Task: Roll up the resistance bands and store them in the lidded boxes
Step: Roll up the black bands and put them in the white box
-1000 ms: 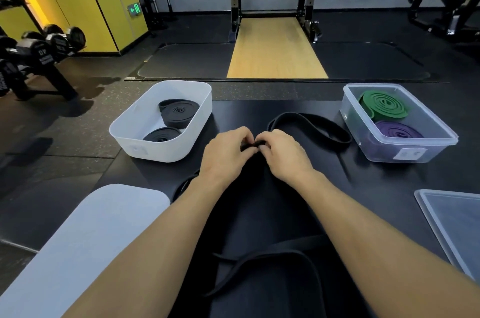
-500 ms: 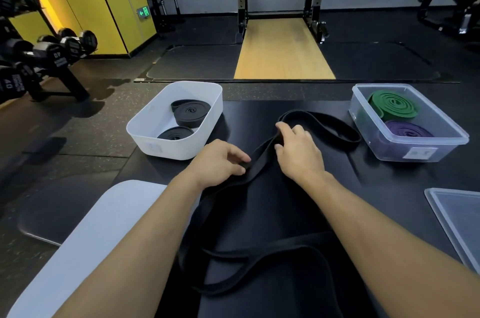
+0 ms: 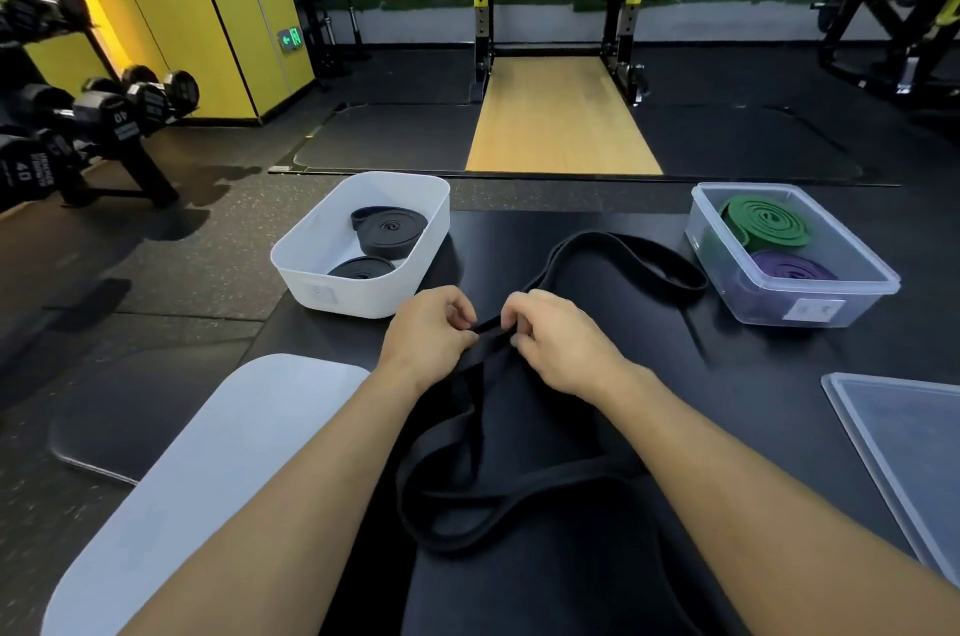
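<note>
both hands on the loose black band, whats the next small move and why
Probably fold the pinched stretch over itself to start a tight coil. The left hand and right hand pinch the black band, the rest lies unrolled on the mat, and the white box holds two rolled black bands.

left hand (image 3: 431,334) and right hand (image 3: 558,341) back together, both pinching the black band (image 3: 631,253) mid-length just beside the white box (image 3: 363,295); half a second ago apart.

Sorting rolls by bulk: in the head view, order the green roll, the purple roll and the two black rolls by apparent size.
Largest: green roll.
Next: far black roll and purple roll look alike; the purple one is partly hidden, so unranked.
Smallest: near black roll, though the white box rim covers part.
</note>
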`<state>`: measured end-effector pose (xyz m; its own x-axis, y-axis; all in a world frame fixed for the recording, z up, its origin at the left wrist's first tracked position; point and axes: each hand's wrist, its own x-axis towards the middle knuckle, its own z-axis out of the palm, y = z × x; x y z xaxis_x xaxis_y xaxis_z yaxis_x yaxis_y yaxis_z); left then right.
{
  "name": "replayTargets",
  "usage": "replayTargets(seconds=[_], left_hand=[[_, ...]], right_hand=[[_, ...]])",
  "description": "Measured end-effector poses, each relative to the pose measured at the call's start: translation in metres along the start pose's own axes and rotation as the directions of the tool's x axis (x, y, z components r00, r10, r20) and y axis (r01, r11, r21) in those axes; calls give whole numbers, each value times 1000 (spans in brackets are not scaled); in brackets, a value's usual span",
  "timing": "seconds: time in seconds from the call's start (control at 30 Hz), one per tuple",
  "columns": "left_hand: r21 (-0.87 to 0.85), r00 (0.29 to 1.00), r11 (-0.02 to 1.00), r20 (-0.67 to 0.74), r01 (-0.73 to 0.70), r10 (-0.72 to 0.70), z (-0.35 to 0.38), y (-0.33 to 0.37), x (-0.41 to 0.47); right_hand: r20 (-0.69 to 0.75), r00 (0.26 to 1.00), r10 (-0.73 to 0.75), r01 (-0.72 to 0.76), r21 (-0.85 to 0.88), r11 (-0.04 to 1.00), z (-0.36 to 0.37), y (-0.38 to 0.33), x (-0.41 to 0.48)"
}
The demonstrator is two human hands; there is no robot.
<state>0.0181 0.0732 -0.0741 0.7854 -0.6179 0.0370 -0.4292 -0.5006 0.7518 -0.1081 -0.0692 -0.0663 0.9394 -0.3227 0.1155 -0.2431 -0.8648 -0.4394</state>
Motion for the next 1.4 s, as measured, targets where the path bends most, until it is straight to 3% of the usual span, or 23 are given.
replayTargets(seconds=[0.17, 0.33, 0.5, 0.6, 0.73, 0.9, 0.97, 1.13, 1.27, 1.4], left_hand=[[-254, 994, 964, 92, 82, -60, -8, 1, -2], [-383, 980, 906, 149, 183, -135, -14, -1, -6], [-363, 974, 914, 196, 178, -112, -18, 0, -13], [-324, 964, 917, 199, 235, -177, -18, 0, -10], [-219, 963, 942, 145, 254, -226, -12, 5, -8], [-252, 967, 933, 72, 256, -245, -5, 5, -11], [-288, 965, 921, 77, 262, -251, -5, 8, -13], [-448, 943, 832, 111, 328, -312, -3, 18, -21], [-586, 938, 736, 154, 339, -309, -8, 11, -27], [-409, 925, 833, 239, 373, -296, -23, 6, -50]], right_hand=[[-129, 983, 129, -110, 150, 983, 14, -7, -2], [-178, 979, 100, -94, 41, 995, 20, -15, 0], [-147, 978, 150, -114, 229, 967, 27, -27, 7], [-128, 974, 187, -150, 256, 955, 28, -29, 6], [45, 968, 245, -244, 364, 899, 14, -30, -8], [277, 927, 251, -369, 563, 740, -1, -42, -29], [294, 906, 304, -420, 539, 731, -2, -48, -32], [186, 894, 409, -448, 328, 831, 1, -67, -31], [169, 858, 485, -505, 450, 737, 2, -61, -30], [240, 823, 514, -527, 660, 536, 5, -50, -29]])
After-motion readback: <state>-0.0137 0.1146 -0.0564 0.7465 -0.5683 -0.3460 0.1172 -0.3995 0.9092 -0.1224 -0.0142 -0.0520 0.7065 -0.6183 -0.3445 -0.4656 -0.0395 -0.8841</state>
